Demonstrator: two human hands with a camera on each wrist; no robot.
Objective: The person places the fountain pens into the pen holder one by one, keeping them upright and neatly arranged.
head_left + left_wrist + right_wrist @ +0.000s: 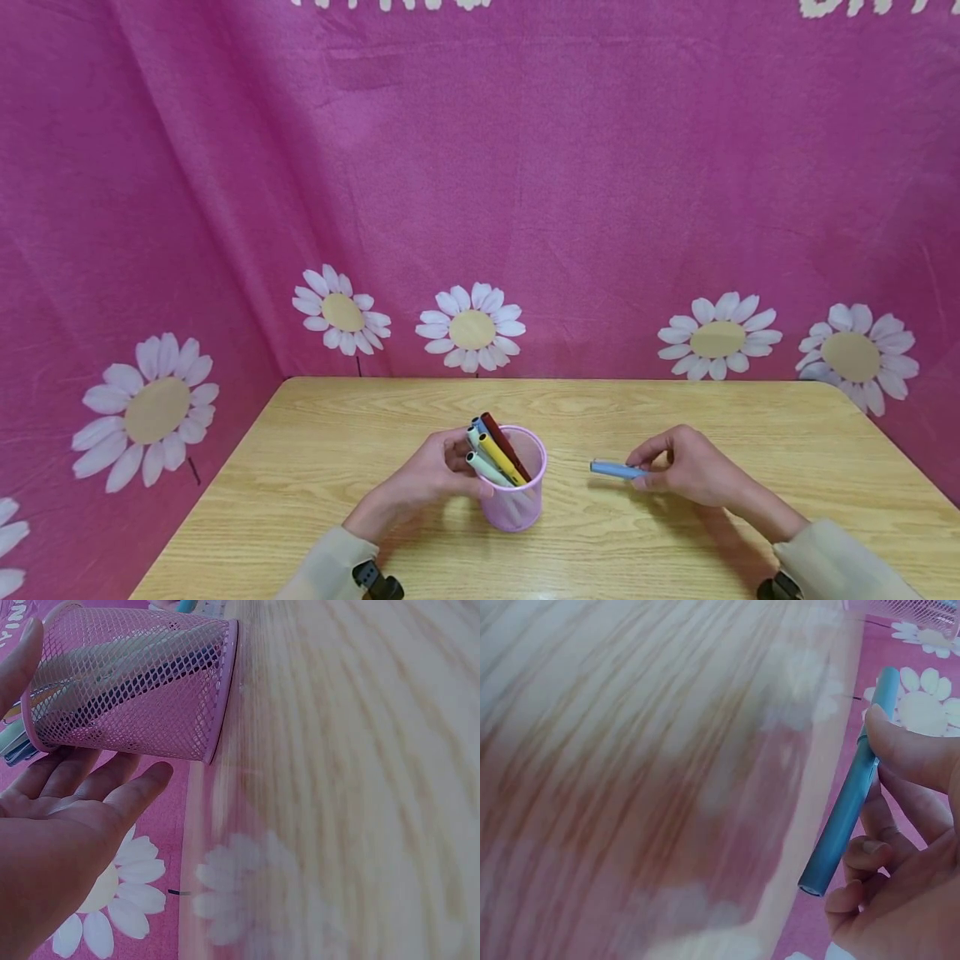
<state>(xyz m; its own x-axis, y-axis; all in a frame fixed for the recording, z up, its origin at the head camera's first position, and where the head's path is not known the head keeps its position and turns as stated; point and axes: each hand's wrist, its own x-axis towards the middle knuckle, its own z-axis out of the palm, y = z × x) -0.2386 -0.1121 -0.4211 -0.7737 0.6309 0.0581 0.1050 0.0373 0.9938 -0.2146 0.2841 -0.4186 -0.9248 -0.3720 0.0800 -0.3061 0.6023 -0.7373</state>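
Note:
A pink mesh pen cup (513, 508) stands upright on the table, with several felt-tip pens leaning in it, among them a dark red pen (504, 445) and a yellow pen (501, 460). My left hand (438, 471) holds the cup from the left; the left wrist view has the thumb on one side of the mesh cup (139, 682) and the fingers on the other. To the right of the cup, my right hand (693, 467) pinches a blue felt-tip pen (615, 469) above the tabletop. In the right wrist view the thumb presses along the blue pen (847, 806).
The wooden table (360, 425) has a pale, grained top that reflects light. Behind it and on the left hangs a magenta cloth (562, 192) printed with white daisies. Dark bands (377, 581) circle both wrists over light sleeves.

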